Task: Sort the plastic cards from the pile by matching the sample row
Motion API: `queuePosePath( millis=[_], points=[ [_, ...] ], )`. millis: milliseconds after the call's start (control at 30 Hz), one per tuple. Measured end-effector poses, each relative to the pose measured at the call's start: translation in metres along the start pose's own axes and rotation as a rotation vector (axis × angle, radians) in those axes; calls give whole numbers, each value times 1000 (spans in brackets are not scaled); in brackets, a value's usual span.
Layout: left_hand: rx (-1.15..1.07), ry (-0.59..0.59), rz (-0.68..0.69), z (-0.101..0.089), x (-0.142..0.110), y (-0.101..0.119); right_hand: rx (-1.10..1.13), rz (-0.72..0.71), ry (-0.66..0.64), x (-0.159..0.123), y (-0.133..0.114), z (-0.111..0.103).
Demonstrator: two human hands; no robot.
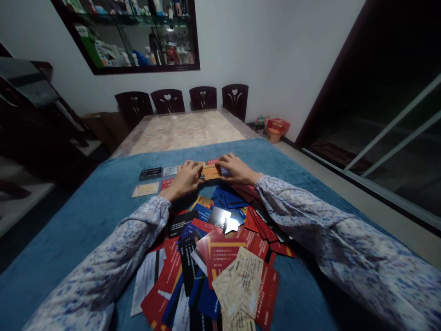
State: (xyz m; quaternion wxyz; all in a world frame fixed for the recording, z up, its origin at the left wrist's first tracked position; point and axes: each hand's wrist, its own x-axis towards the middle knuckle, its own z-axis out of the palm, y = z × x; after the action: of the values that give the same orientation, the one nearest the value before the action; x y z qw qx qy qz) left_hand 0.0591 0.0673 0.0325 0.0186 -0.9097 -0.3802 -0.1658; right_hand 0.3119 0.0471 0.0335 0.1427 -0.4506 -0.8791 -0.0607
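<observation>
My left hand and my right hand are at the far side of a card pile, fingers curled around the two ends of a yellow-orange card stack. A dark blue card shows beside my right fingers, and a red card lies behind the stack. Left of my left hand are a black card stack, a silvery card, a beige card and a red card, partly covered by that hand. Loose mixed cards spread between my forearms.
A blue cloth covers the near part of the table; its far part shows a pale patterned top. Several dark chairs stand behind it. An orange bin sits on the floor at right, near a sliding door.
</observation>
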Motion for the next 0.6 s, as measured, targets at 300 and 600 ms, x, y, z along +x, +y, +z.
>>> queuePosePath(
  millis=[300,600],
  points=[
    [7,-43,-65,-7,0,-25,25,-19,-47,36,-1,9],
    [11,-76,-106,-7,11,-43,35,16,-124,64,3,13]
  ],
)
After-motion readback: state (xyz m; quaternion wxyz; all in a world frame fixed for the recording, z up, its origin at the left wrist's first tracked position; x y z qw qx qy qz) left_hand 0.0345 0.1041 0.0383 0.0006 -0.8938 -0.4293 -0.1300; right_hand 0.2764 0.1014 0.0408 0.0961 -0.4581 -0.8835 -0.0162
